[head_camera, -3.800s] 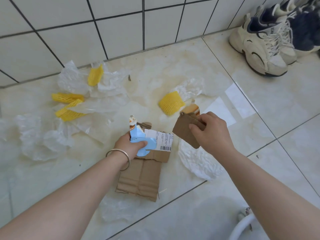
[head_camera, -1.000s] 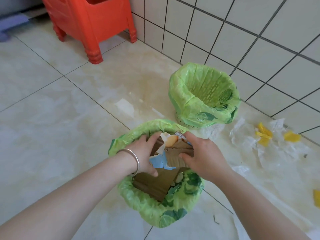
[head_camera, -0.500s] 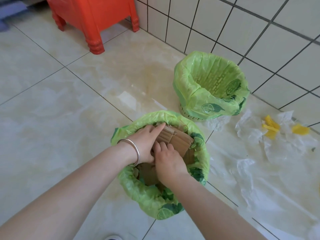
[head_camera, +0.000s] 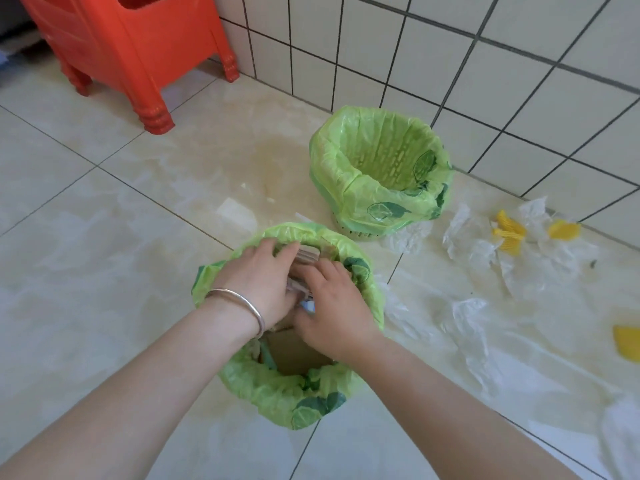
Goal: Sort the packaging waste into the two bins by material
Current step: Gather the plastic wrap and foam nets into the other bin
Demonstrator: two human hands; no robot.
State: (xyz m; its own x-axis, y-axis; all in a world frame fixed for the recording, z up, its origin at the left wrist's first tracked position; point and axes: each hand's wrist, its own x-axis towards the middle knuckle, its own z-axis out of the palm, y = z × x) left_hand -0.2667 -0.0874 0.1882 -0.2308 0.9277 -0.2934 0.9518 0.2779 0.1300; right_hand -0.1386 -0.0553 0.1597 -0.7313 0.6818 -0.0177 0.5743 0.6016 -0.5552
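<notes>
Two bins lined with green bags stand on the tiled floor. The near bin [head_camera: 311, 407] holds brown cardboard [head_camera: 294, 351] with a bit of blue paper among it. Both my hands are inside its mouth. My left hand [head_camera: 259, 278], with a silver bangle on the wrist, curls over the top edge of a cardboard piece. My right hand [head_camera: 332, 313] presses on the same stack from the right. The far bin [head_camera: 381, 209], by the wall, shows only its liner inside. Clear plastic film [head_camera: 474, 327] and yellow foam nets [head_camera: 509, 233] lie on the floor at the right.
A red plastic stool [head_camera: 138, 46] stands at the back left against the white tiled wall [head_camera: 519, 81]. Another yellow foam net [head_camera: 627, 341] lies at the right edge. More crumpled film [head_camera: 408, 237] lies beside the far bin.
I carried the cardboard and blue paper from the waste pile to the near bin. Over the last second both hands sank deeper into it, with the cardboard going down.
</notes>
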